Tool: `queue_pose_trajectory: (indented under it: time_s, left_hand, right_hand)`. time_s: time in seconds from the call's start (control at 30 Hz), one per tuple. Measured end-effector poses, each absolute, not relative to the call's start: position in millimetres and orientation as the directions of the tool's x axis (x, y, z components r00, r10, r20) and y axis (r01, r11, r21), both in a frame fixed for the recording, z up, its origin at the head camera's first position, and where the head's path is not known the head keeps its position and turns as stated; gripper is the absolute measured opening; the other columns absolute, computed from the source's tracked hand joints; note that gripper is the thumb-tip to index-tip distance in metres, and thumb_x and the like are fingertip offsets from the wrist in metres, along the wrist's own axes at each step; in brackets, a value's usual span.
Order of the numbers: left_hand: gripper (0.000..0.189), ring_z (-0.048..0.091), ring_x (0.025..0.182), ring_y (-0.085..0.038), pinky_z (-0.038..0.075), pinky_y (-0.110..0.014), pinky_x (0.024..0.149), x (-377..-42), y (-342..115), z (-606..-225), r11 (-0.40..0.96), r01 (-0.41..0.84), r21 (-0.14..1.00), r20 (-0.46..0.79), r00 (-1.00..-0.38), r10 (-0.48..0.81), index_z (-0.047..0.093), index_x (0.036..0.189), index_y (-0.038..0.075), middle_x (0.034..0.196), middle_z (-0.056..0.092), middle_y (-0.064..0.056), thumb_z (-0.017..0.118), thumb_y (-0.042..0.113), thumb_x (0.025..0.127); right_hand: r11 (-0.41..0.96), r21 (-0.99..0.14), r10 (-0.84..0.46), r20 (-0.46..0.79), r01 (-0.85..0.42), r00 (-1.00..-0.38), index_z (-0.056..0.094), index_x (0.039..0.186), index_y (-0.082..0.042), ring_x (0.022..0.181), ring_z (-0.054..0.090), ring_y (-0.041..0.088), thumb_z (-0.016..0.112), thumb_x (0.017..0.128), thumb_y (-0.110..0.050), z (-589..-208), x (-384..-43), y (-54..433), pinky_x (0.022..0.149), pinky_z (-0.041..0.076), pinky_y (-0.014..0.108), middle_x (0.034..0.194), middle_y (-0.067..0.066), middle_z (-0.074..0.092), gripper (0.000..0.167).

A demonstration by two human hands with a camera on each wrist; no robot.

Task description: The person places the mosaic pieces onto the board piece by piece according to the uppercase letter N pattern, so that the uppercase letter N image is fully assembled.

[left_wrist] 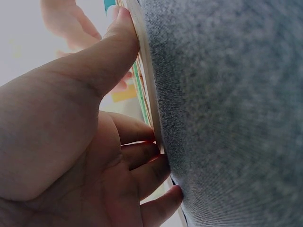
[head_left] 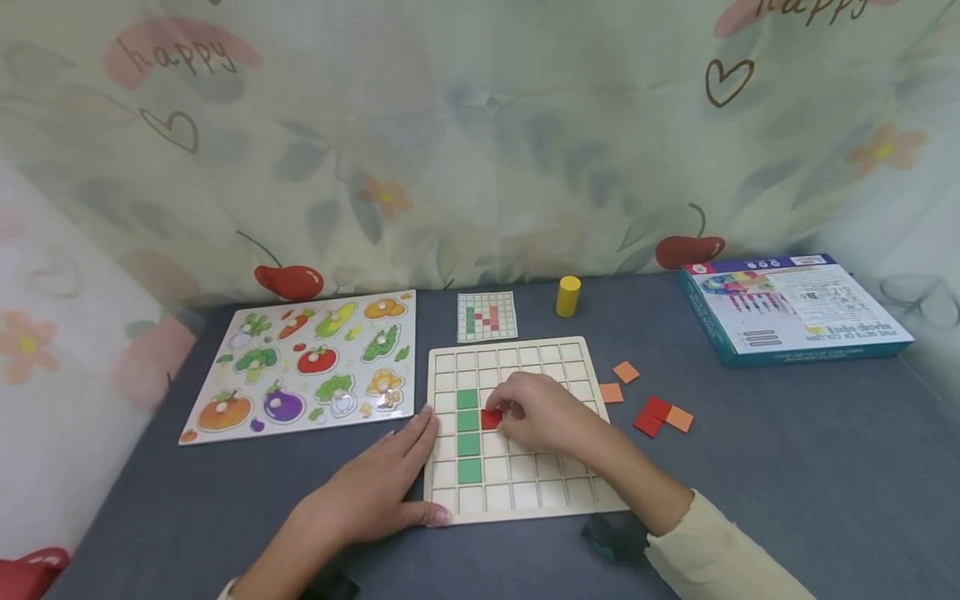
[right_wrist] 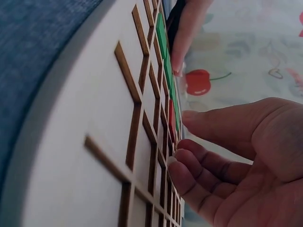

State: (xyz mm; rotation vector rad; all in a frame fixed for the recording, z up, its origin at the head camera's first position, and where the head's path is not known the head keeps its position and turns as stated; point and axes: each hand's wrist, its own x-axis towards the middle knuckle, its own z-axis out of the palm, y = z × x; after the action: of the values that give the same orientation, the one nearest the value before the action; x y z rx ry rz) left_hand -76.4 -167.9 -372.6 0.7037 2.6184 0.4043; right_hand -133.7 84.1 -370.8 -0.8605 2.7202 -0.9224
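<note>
A wooden grid board (head_left: 527, 496) lies flat, with a column of several green tiles (head_left: 468, 445) in its left part. Beside the second green tile from the top, a red tile (head_left: 491, 419) lies in a cell. My right hand (head_left: 542, 414) is over the board, its thumb and fingertips close about the red tile. In the right wrist view a gap shows between thumb and fingers, and the red tile (right_wrist: 172, 119) sits in the grid; whether they touch it I cannot tell. My left hand (head_left: 371, 493) rests along the board's left edge, thumb at the near corner.
Loose orange tiles (head_left: 626, 372) and red tiles (head_left: 648, 422) lie right of the board. Behind it are a pattern card (head_left: 480, 336) and a yellow cylinder (head_left: 567, 297). A vegetable puzzle (head_left: 300, 396) lies left; a flat box (head_left: 795, 312) lies back right.
</note>
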Motion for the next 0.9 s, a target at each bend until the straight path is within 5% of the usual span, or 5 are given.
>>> queue_pose_trajectory:
  time_s: [0.9]
  left_hand:
    - [0.11, 0.022, 0.149, -0.026, 0.025, -0.052, 0.117, -76.1, -168.0, -373.9, 0.83, 0.413, 0.376, -0.302, -0.792, 0.531, 0.021, 0.16, 0.007, 0.167, 0.013, -0.009, 0.07, 0.065, 0.081]
  right_hand:
    - [0.777, -0.545, -0.425, -0.082, -0.317, -0.902, 0.074, 0.106, -0.011, 0.072, 0.049, 0.012, 0.079, 0.084, -0.005, -367.7, -106.6, 243.3, 0.059, 0.043, 0.029, 0.078, -0.007, 0.054, 0.023]
